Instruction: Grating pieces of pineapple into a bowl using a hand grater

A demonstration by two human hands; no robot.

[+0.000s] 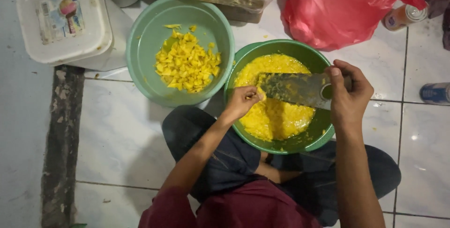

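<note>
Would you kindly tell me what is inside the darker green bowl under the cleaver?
The green bowl holds a yellow mash. The cleaver, held by the right hand, and the left hand cover part of it, so whatever lies beneath them is hidden.

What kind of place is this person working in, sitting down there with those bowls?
Probably a home kitchen floor or a small food-prep corner. The person sits on white floor tiles, the right hand holding a cleaver over a green bowl of yellow mash, beside a second bowl of chopped yellow pieces.
</note>
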